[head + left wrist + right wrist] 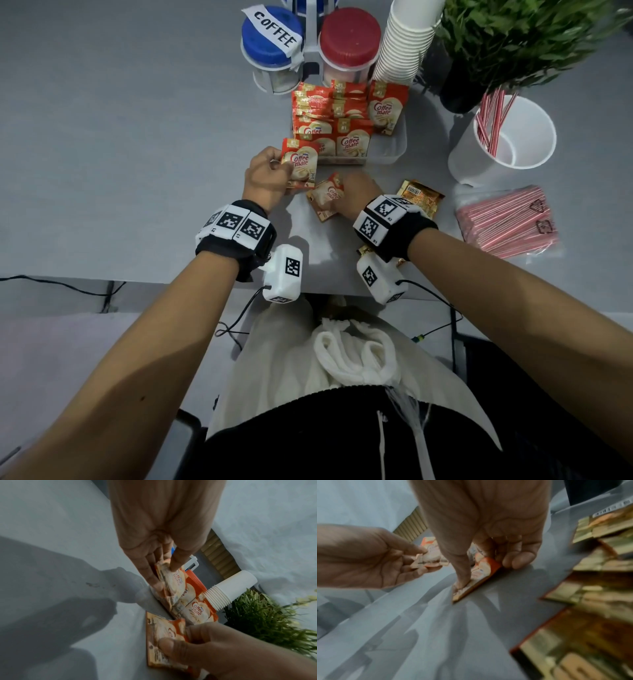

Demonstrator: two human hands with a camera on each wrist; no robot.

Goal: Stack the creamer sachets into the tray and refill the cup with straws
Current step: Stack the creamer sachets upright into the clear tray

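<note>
My left hand (265, 178) holds one creamer sachet (300, 163) by its edge, with my fingers (150, 574) curled round it, just in front of the tray (390, 150). My right hand (356, 195) pinches a second sachet (327, 200) that lies on the desk (137, 137), thumb on top. The tray is already packed with sachets on its left side. More gold sachets (419, 195) lie beside my right wrist.

I think the sachets are light, thin and a bit crinkly. They bend easily and could slip, so it is best to hold them at a flat sealed edge, not the puffy middle.

The white cup (507, 147) has only a few straws (493, 116). The bag of straws (507, 222) lies near it, not yet touched.
</note>
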